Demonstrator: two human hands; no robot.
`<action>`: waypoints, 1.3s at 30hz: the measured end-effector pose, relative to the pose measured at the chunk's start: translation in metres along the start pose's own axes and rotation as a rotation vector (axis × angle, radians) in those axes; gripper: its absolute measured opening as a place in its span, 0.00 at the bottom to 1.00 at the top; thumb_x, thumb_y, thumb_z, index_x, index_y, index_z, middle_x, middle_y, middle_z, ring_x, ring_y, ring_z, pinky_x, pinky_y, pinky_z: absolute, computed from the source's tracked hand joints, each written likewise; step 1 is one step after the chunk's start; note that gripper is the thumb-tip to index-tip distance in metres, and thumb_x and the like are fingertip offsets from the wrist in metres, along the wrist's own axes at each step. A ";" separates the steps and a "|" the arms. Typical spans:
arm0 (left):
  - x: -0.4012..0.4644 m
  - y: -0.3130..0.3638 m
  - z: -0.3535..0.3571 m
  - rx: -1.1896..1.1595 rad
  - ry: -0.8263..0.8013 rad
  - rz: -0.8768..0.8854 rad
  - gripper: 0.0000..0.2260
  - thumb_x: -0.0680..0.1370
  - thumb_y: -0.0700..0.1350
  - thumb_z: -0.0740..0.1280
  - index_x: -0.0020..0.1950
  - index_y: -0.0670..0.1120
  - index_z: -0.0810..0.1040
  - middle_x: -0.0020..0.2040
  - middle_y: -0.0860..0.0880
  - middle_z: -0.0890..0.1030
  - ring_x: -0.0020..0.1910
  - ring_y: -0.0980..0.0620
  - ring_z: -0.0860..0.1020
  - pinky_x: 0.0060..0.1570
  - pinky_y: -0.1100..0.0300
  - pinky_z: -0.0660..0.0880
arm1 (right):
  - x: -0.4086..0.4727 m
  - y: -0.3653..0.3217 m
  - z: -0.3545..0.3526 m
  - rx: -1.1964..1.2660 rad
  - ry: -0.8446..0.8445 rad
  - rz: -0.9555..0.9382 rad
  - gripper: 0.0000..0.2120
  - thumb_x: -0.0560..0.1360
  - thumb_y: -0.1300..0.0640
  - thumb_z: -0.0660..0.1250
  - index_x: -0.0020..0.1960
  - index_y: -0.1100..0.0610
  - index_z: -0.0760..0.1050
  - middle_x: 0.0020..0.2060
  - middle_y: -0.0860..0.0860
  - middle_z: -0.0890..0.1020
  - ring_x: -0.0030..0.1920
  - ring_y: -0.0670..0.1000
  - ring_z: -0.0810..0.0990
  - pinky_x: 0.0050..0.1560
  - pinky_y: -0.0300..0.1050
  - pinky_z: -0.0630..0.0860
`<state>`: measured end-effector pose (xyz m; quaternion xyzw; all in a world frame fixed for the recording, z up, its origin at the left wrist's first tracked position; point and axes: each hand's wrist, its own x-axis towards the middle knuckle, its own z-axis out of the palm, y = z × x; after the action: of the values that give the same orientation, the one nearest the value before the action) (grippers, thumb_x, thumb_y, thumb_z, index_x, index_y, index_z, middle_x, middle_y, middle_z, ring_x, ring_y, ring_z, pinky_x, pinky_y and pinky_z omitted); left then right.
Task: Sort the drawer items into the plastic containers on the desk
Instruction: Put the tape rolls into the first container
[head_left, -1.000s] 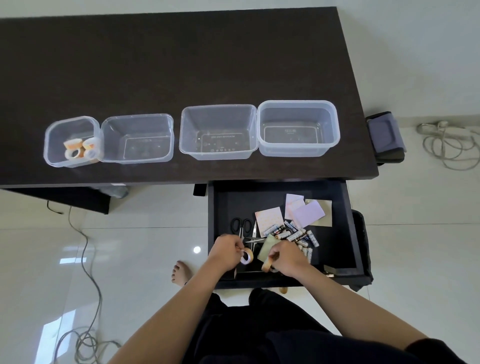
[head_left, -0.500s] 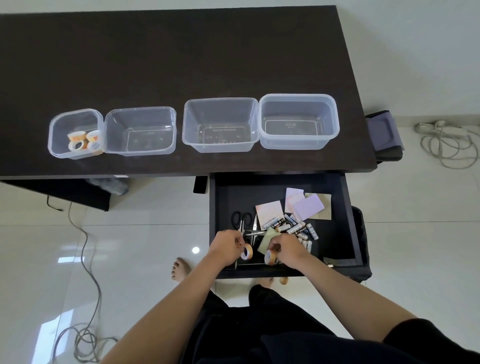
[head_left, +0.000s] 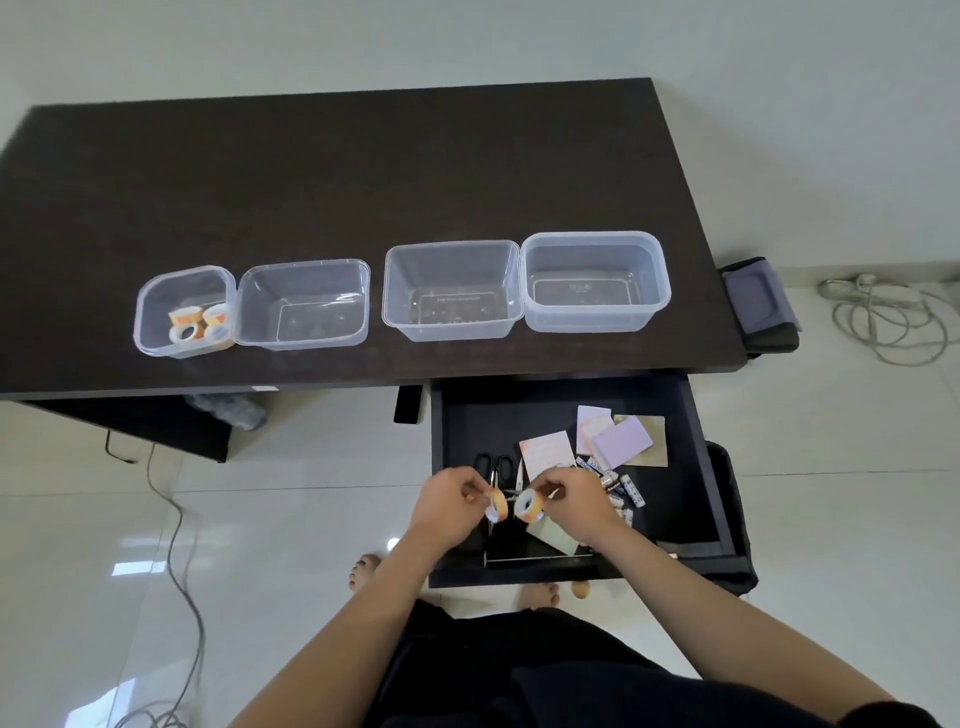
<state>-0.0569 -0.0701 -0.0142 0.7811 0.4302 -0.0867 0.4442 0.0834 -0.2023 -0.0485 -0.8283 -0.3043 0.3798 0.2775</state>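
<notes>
Glossy white floor below, and over the open drawer the left hand pinches one tape roll, the right hand another, scissors, batteries and notepads unsorted, while on the dark surface only the leftmost container holds tape, three empty

Bare forearms, bare feet, dark, possibly black, clothing

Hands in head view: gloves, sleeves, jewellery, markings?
Both hands, left and right, are bare: no gloves, and no rings, watch or markings visible. Forearms are uncovered up to the frame edge. A dark sleeve edge shows only at the right arm, bottom corner.
</notes>
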 end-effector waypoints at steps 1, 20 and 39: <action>0.000 0.001 -0.010 -0.021 0.024 0.009 0.03 0.75 0.42 0.68 0.46 0.47 0.81 0.40 0.55 0.78 0.41 0.57 0.76 0.37 0.68 0.71 | 0.003 -0.012 0.001 0.026 0.026 -0.018 0.10 0.71 0.68 0.66 0.46 0.58 0.83 0.39 0.49 0.82 0.38 0.45 0.77 0.38 0.28 0.68; 0.048 -0.092 -0.362 -0.225 0.583 0.025 0.07 0.73 0.41 0.66 0.44 0.51 0.82 0.40 0.53 0.81 0.39 0.53 0.78 0.34 0.64 0.71 | 0.139 -0.374 0.093 0.221 0.244 -0.407 0.08 0.72 0.64 0.70 0.49 0.56 0.83 0.42 0.44 0.82 0.44 0.43 0.78 0.45 0.27 0.71; 0.122 -0.134 -0.401 -0.098 0.342 -0.004 0.18 0.74 0.41 0.63 0.64 0.46 0.74 0.57 0.46 0.80 0.48 0.51 0.79 0.48 0.61 0.73 | 0.201 -0.428 0.147 -0.117 0.092 -0.338 0.22 0.72 0.69 0.61 0.61 0.52 0.79 0.59 0.51 0.81 0.59 0.52 0.78 0.58 0.48 0.76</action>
<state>-0.1814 0.3416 0.0766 0.7608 0.5049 0.0676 0.4020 -0.0538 0.2576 0.0732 -0.7968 -0.4477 0.2710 0.3022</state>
